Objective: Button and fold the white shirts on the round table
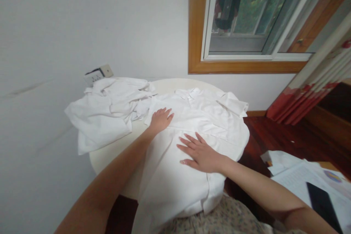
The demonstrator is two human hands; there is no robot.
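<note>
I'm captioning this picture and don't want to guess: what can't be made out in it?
All in the head view:
- White garment: its lower end is cut off by the bottom edge; patches lie hidden under the left hand and right hand.
- Cloth pile: folds hide how many pieces it holds.
- Papers: print too blurred to read; right edge cuts them off.

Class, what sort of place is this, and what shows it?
Probably a room in a home: a red-and-white curtain beside a wood-framed window, and a white garment spread on a rounded table.
</note>
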